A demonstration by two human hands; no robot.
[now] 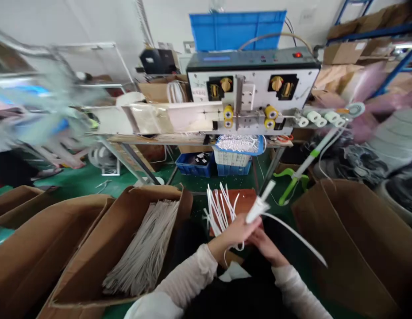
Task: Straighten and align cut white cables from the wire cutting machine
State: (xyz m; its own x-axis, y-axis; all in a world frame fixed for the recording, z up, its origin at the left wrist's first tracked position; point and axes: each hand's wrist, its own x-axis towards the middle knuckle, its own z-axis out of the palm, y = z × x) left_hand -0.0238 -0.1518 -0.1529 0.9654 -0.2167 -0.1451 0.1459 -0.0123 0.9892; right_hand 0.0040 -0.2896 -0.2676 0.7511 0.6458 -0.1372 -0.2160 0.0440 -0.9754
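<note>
Head view: our left hand (234, 232) closes its grip around a white moulded plug end (259, 207), fingers curled tight on it, with the tip angling up and away from us. From that end a smooth white cord (294, 237) runs down to the right in a long, stiff, gently curved line, and a thinner white strand (234, 250) loops below the wrist. Our right hand (267, 249) sits just under and touching the left, its fingers bent inward; we cannot tell whether they pinch anything.

Just beyond the hands, a loose bunch of white cords (219, 208) fans out over a reddish-brown board (245, 201). To our left, an open cardboard box (172, 195) holds a packed bundle of pale grey strips (142, 248), and another open box (345, 248) stands to our right. Farther ahead, a blue basket (262, 144) heaped with small white pieces rests on the metal-legged surface (159, 138), below a machine (252, 86) with yellow rollers and knobs. A blurred person (26, 119) moves at far left.
</note>
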